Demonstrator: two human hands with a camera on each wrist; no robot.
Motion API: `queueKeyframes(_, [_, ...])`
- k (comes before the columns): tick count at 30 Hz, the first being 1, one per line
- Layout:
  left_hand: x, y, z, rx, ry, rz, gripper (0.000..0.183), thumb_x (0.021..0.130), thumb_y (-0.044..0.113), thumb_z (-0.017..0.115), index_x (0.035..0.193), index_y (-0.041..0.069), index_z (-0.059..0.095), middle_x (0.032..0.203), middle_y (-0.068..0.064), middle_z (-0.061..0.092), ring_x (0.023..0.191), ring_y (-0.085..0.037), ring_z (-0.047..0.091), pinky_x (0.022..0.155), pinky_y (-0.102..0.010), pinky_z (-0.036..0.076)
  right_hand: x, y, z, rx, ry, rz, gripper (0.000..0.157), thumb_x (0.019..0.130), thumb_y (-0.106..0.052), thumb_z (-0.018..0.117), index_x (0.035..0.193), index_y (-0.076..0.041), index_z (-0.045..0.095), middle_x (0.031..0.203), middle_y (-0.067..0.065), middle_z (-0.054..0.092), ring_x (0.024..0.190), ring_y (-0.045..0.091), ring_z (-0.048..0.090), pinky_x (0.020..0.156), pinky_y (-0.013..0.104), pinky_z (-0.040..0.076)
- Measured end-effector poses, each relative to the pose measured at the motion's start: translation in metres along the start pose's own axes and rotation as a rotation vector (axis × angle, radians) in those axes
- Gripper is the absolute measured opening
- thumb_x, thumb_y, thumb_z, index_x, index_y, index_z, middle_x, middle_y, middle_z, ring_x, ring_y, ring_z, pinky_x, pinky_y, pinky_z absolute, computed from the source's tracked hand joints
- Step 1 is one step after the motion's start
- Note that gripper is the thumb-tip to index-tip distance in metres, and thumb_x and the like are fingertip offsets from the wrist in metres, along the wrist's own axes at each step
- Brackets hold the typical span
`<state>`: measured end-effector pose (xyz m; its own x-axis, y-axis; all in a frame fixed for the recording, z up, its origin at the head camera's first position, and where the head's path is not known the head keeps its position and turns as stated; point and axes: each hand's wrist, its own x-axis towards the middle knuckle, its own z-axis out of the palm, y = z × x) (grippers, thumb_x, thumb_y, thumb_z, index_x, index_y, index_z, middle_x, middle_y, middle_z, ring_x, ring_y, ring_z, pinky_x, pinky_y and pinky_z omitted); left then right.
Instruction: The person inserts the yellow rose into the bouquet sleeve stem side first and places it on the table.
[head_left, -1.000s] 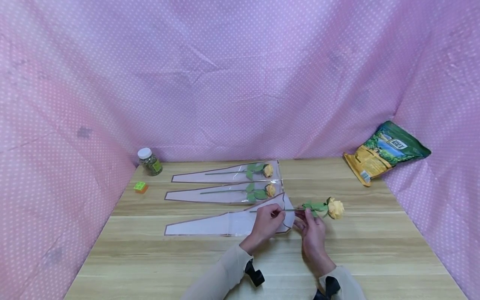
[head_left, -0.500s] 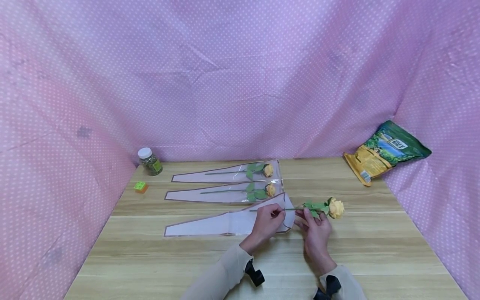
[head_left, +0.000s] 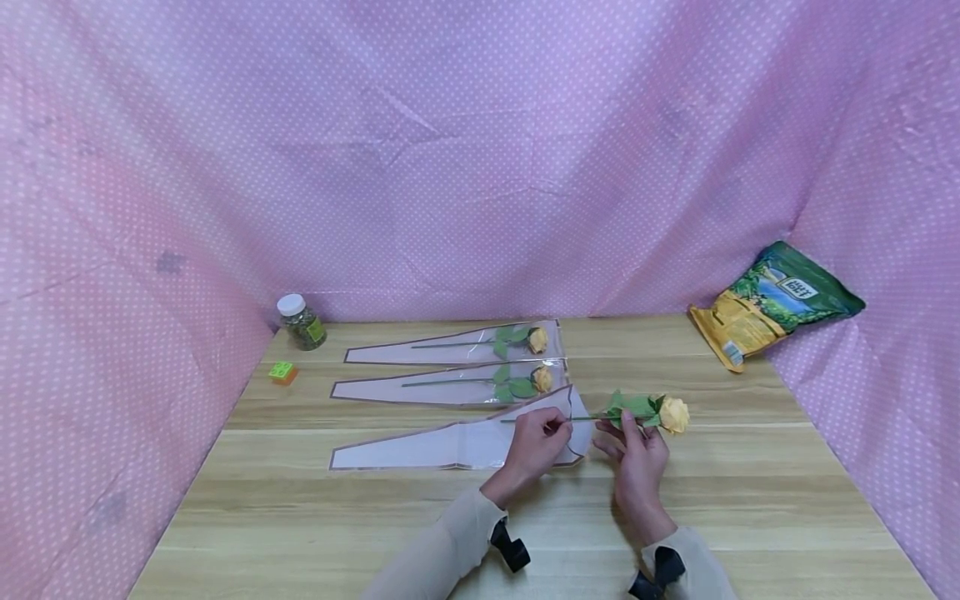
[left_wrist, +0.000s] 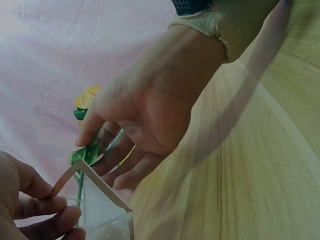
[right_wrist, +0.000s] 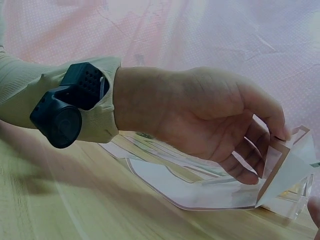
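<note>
My left hand (head_left: pixel 534 446) pinches the brown-edged mouth of a flat, tapered flower sleeve (head_left: pixel 405 452) and lifts that edge. In the right wrist view, the left thumb and a finger meet at the raised sleeve corner (right_wrist: pixel 280 145). To its right, my right hand (head_left: pixel 641 467) holds a yellow rose (head_left: pixel 675 414) by its stem near the green leaves, thumb on top. The bloom points right. The stem's lower part lies inside the sleeve mouth, its end reaching left past the left hand. In the left wrist view, the stem (left_wrist: pixel 80 187) passes behind the raised edge.
Behind the hands lie two filled sleeves, a far one (head_left: pixel 397 355) and a nearer one (head_left: pixel 375 390), each with a yellow rose. A white-capped jar (head_left: pixel 302 323) and a small green-and-orange block (head_left: pixel 282 372) are at left. A green-and-yellow bag (head_left: pixel 776 304) leans at back right.
The right hand has shifted slightly right, its fingers moving along the stem toward the bloom. The rose itself has barely moved. The left hand stays in place at the sleeve mouth.
</note>
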<state>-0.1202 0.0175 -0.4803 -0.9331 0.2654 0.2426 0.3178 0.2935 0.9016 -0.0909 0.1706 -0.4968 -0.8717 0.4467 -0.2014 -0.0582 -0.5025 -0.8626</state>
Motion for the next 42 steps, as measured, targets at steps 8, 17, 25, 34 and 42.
queueKeyframes(8, [0.0, -0.001, -0.001, 0.003, -0.015, -0.01, 0.015, 0.088, 0.005, 0.063, 0.075, 0.001, 0.069, 0.076, -0.014, 0.07, 0.069, 0.002, 0.05, 0.066, -0.015, 0.045, -0.003, 0.003, 0.002, -0.015, -0.004, 0.004, 0.013, 0.098, -0.022, 0.062, 0.104, -0.011, 0.061, 0.084, -0.006, 0.076, 0.073, 0.009, 0.074, 0.064, 0.027, 0.06])
queueKeyframes(17, [0.0, 0.001, -0.001, 0.027, 0.004, -0.004, 0.015, 0.087, 0.006, 0.063, 0.073, 0.002, 0.068, 0.075, -0.014, 0.07, 0.068, 0.002, 0.05, 0.066, -0.014, 0.044, -0.006, 0.009, 0.004, -0.073, -0.02, 0.024, 0.01, 0.097, -0.024, 0.064, 0.102, -0.016, 0.062, 0.084, -0.01, 0.074, 0.074, 0.006, 0.072, 0.063, 0.026, 0.058])
queueKeyframes(25, [0.0, 0.002, -0.002, 0.027, 0.002, 0.001, 0.016, 0.087, 0.005, 0.063, 0.073, 0.002, 0.069, 0.075, -0.013, 0.069, 0.068, 0.001, 0.049, 0.066, -0.015, 0.044, -0.006, 0.011, 0.005, -0.204, -0.044, 0.021, 0.022, 0.099, -0.03, 0.061, 0.115, -0.015, 0.059, 0.086, -0.014, 0.069, 0.075, 0.004, 0.067, 0.068, 0.023, 0.056])
queueKeyframes(34, [0.001, 0.001, -0.002, 0.041, 0.009, 0.036, 0.016, 0.087, 0.005, 0.063, 0.072, 0.002, 0.069, 0.074, -0.013, 0.069, 0.069, 0.002, 0.05, 0.066, -0.015, 0.045, 0.0, 0.005, 0.002, -0.202, -0.024, -0.032, 0.016, 0.097, -0.024, 0.064, 0.108, -0.012, 0.061, 0.085, -0.013, 0.067, 0.075, 0.004, 0.063, 0.069, 0.021, 0.054])
queueKeyframes(42, [0.001, 0.0, -0.002, 0.028, 0.041, 0.033, 0.014, 0.085, 0.003, 0.063, 0.073, 0.001, 0.068, 0.073, -0.012, 0.066, 0.067, 0.002, 0.047, 0.064, -0.013, 0.041, 0.008, -0.007, -0.001, -0.254, -0.013, -0.112, 0.005, 0.099, -0.019, 0.061, 0.099, -0.015, 0.064, 0.079, -0.014, 0.067, 0.069, 0.002, 0.063, 0.067, 0.018, 0.052])
